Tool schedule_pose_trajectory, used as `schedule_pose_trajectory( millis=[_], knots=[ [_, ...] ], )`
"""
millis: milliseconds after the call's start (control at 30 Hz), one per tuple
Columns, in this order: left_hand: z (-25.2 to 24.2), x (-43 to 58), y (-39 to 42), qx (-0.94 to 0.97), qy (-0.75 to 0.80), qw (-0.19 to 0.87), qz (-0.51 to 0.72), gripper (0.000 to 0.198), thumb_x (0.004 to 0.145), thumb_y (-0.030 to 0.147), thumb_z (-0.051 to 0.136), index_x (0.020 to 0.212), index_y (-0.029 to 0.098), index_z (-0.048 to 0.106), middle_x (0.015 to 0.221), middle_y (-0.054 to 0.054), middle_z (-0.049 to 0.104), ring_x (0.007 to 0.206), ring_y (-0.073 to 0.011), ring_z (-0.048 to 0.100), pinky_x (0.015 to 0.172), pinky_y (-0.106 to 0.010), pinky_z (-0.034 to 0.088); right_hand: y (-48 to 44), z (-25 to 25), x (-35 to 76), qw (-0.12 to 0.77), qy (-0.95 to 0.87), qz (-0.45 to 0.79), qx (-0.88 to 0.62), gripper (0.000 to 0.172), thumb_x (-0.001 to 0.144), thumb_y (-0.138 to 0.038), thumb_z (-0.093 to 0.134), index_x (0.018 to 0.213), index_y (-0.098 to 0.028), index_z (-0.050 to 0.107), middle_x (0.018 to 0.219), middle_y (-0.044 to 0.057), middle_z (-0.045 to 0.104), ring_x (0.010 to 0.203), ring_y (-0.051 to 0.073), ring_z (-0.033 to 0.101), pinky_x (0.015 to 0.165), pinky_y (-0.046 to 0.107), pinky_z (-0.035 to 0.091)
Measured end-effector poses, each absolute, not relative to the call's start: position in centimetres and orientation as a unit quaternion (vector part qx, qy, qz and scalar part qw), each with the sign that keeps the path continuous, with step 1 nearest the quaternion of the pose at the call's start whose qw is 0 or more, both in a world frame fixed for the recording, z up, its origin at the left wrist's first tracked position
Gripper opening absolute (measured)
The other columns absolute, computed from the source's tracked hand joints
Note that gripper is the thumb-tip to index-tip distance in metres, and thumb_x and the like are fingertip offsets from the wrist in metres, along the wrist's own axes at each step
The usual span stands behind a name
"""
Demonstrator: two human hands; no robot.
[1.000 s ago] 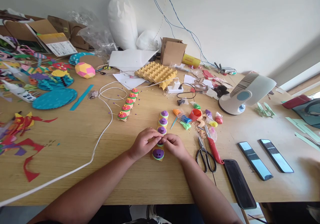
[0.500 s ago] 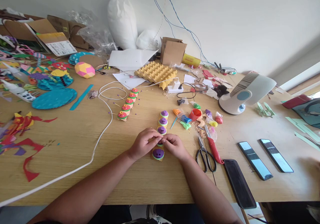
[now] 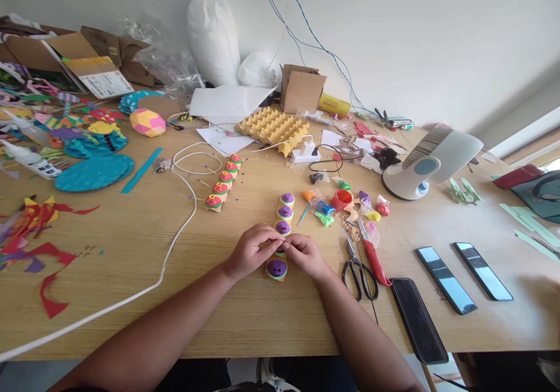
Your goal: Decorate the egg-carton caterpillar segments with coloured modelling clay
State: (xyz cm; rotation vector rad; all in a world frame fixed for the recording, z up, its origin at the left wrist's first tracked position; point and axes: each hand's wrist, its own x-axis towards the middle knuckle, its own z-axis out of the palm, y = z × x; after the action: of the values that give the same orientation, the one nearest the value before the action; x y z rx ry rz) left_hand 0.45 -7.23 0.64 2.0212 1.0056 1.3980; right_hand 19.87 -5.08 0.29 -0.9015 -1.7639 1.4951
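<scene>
My left hand (image 3: 257, 248) and my right hand (image 3: 305, 254) meet fingertip to fingertip, both pinched closed. Whatever sits between the fingertips is too small to make out. Below them lies an egg-carton strip (image 3: 277, 269) with purple clay domes, pale green rims and dark dots like eyes; my hands cover part of its middle. To the left rests a second egg-carton strip (image 3: 219, 188) with red and green domes, yellow loops on top and thin sticks with purple tips at its sides.
Right of my hands are scissors (image 3: 359, 269), a red-handled knife (image 3: 374, 258), bagged clay (image 3: 324, 207) and a red cup (image 3: 341, 200). Several phones (image 3: 419, 319) lie at the right. A white cable (image 3: 177, 234) crosses the left side. Behind stand a yellow egg tray (image 3: 273, 128) and a white fan (image 3: 415, 170).
</scene>
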Motion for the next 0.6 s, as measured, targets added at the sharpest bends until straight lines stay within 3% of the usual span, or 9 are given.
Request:
schedule_pose_trajectory(
  millis=[600],
  knots=[
    [0.85,0.44,-7.43,0.723,0.372,0.246,0.528,0.012,0.091,0.018,0.067,0.102,0.022,0.073,0.09,-0.004,0.072,0.086,-0.0157,0.068,0.08,-0.029,0.056,-5.12,0.68,19.91,0.361,-0.659,0.556,-0.356,0.041,0.09,-0.057,0.064,0.083,-0.016,0.07,0.078,0.006,0.071,0.07,0.016,0.061,0.068,0.028,0.049]
  ],
)
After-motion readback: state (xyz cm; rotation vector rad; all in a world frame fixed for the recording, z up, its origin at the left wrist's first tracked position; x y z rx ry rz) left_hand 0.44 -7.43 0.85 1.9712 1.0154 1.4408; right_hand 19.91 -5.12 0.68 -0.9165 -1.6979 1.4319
